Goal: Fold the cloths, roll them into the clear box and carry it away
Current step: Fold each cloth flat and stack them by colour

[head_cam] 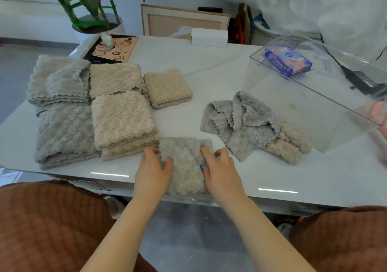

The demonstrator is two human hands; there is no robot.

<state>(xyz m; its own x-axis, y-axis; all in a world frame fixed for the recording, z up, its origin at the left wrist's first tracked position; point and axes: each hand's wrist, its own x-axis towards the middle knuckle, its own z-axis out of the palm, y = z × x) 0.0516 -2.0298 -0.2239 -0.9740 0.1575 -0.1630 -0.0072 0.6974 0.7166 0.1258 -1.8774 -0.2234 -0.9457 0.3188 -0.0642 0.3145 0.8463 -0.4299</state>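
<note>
A folded grey fluffy cloth [185,165] lies at the table's front edge. My left hand [154,166] grips its left side, fingers curled over the edge. My right hand [219,167] holds its right side, thumb on top of the cloth. Stacks of folded grey cloths [60,129] and beige cloths [123,119] fill the table's left. A small folded beige cloth [167,87] sits behind them. A crumpled pile of grey and beige cloths [251,123] lies to the right. The clear box [314,91] is tilted at the far right, held by another person's hand [378,112].
A white marble table [209,66] carries everything. A blue tissue packet [289,62] shows through the box. A white carton [209,37], a potted plant [92,10] and a printed mat [113,48] stand at the back. Brown cushions [48,225] flank my arms below.
</note>
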